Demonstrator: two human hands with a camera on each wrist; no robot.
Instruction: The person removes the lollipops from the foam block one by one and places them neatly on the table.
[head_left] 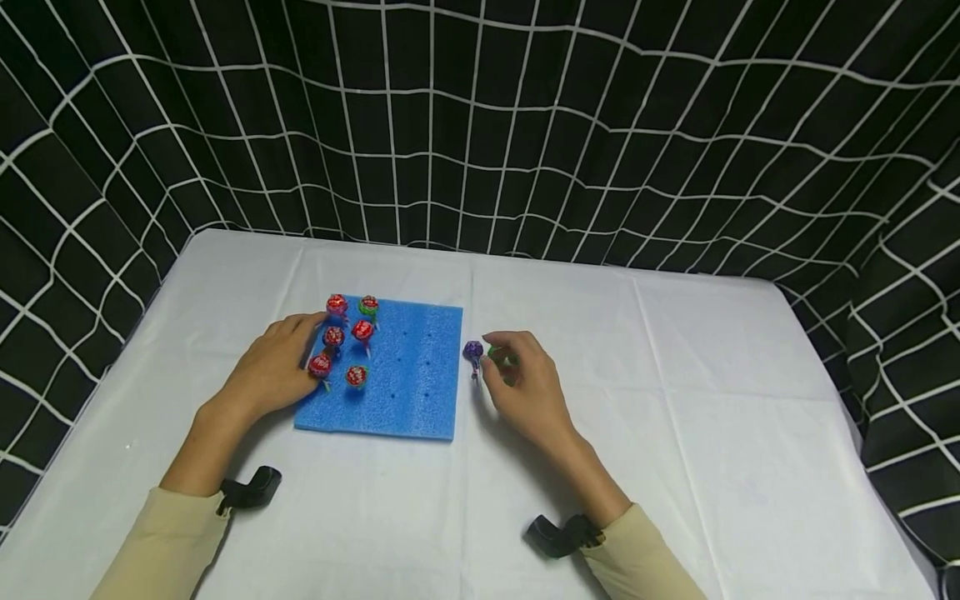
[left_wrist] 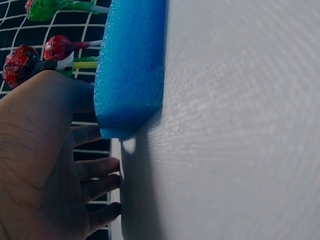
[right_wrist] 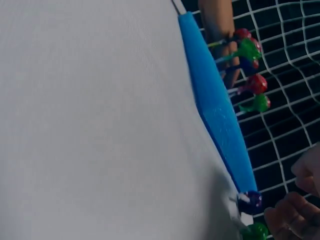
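Observation:
A blue foam board [head_left: 412, 358] lies on the table, with several wrapped lollipops [head_left: 356, 377] standing by their sticks in two columns on its left half. My left hand [head_left: 273, 367] rests along the board's left edge, fingers fairly straight, thumb near the front-left lollipop. To the right of the board lie a purple-wrapped lollipop [head_left: 473, 351] and a green-wrapped lollipop [right_wrist: 255, 231]. Over these two hovers my right hand [head_left: 528, 387], thumb and forefinger bent but apart. In the right wrist view its fingers [right_wrist: 290, 215] show a gap from both lollipops.
Small dark holes [head_left: 399, 360] dot the board's right half. A white cloth covers the table [head_left: 600, 333]. Behind it and at both sides hangs a black curtain [head_left: 510, 125] with a white grid. Each wrist wears a black camera mount [head_left: 251, 489].

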